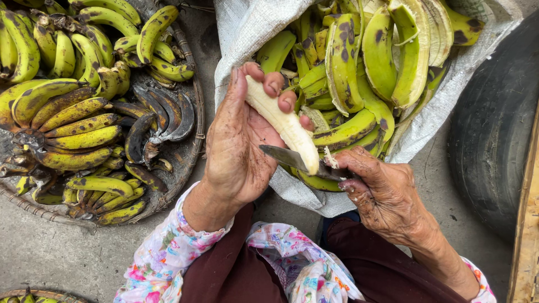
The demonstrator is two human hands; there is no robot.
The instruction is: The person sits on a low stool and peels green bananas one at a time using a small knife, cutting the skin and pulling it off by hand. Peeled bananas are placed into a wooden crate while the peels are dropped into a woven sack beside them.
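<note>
Peeled banana [283, 124], pale and bare, sat in the middle of our view, held up over the near edge of the white woven sack [247, 25]. We had our left hand [238, 140] wrapped round it, fingers curled close over its far end with the tips pressing on the flesh, thumb tucked behind. Across its near tip lay the knife [286, 158], blade pointing left and touching the fruit where a strip of skin hung loose. Our right hand [382, 193] gripped the knife's handle, fingers closed tight on it, the handle itself hidden in the fist. Just beyond the hands, the sack gaped open, packed with green peels and spotted green bananas [370, 62]. Off to the left, a round woven basket [185, 151] rested on the concrete floor [67, 252], loaded with bunches of yellow-green bananas [67, 129], a few gone nearly black. On the far right, a dark tyre [494, 123] stood beside the sack. Nearest us, floral sleeves [163, 264] and dark maroon cloth over our knees filled the bottom edge.
</note>
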